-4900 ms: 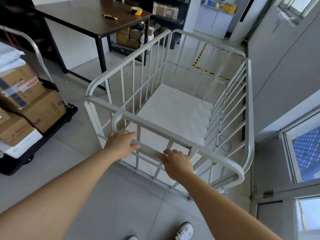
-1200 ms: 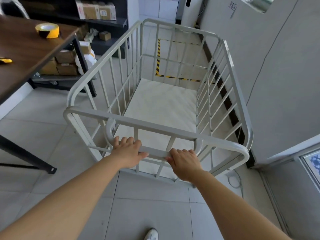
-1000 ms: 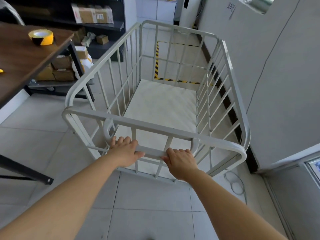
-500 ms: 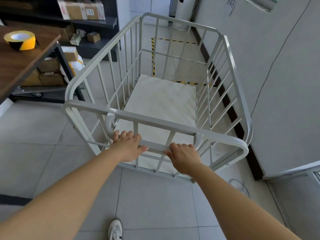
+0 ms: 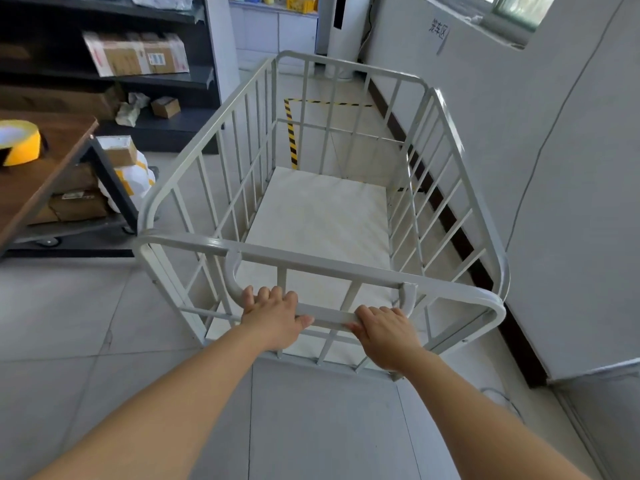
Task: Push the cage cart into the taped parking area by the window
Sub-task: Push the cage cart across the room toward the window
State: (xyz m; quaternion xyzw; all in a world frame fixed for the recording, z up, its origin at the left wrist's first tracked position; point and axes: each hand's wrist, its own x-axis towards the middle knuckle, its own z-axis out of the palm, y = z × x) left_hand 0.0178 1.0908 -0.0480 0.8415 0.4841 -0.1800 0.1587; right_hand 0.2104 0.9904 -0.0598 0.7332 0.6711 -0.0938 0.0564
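A white metal cage cart (image 5: 346, 265) with barred sides and a pale flat deck fills the middle of the view. Its low handle bar (image 5: 329, 316) runs across the near end. My left hand (image 5: 273, 318) grips that bar on the left, and my right hand (image 5: 388, 336) grips it on the right. Beyond the cart's far end, yellow-and-black tape (image 5: 291, 136) marks a rectangle on the floor along the right wall. The cart's front edge overlaps the near tape line, seen through the bars. A window (image 5: 512, 8) sits high on that wall.
The grey wall with a dark skirting (image 5: 460, 230) runs close along the cart's right side. A brown table (image 5: 38, 181) with a yellow tape roll (image 5: 15, 142) stands at left. Dark shelves with boxes (image 5: 135, 57) line the back left. A white standing unit (image 5: 341, 29) is behind the taped area.
The cart has rolled forward toward the taped rectangle, past the table. Both hands stay on the handle bar. The tape lines now lie closer to the cart's front.
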